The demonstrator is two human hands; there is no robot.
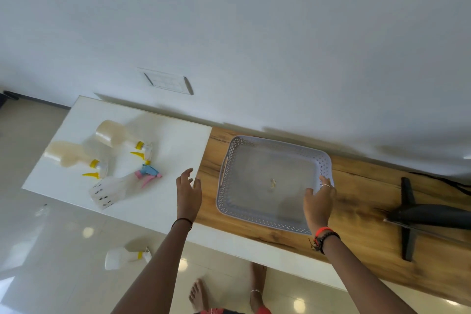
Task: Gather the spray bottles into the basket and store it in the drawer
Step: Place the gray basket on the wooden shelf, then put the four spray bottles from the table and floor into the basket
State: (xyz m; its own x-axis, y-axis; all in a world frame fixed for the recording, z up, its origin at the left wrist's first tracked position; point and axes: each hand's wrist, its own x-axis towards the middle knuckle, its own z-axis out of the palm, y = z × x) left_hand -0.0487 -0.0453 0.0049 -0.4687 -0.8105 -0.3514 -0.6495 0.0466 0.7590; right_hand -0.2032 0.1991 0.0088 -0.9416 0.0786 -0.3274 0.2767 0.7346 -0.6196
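A grey perforated basket (pixel 277 145) sits on the wooden part of the counter, with only a small scrap inside. My right hand (pixel 319 201) grips its right rim, thumb inside the basket. My left hand (pixel 188 192) hovers open over the counter between the basket and the bottles. Three spray bottles lie on the white surface at the left: two translucent ones with yellow triggers (pixel 116 134) (pixel 67 157) and a clear one with a pink and blue trigger (pixel 114 190). Another white spray bottle (pixel 122 257) lies on the floor below.
A black stand (pixel 407 214) with a dark body rests on the wood at the right. The white wall with a switch plate (pixel 168 81) runs behind the counter. Glossy floor tiles and bare feet (pixel 198 296) show at the bottom.
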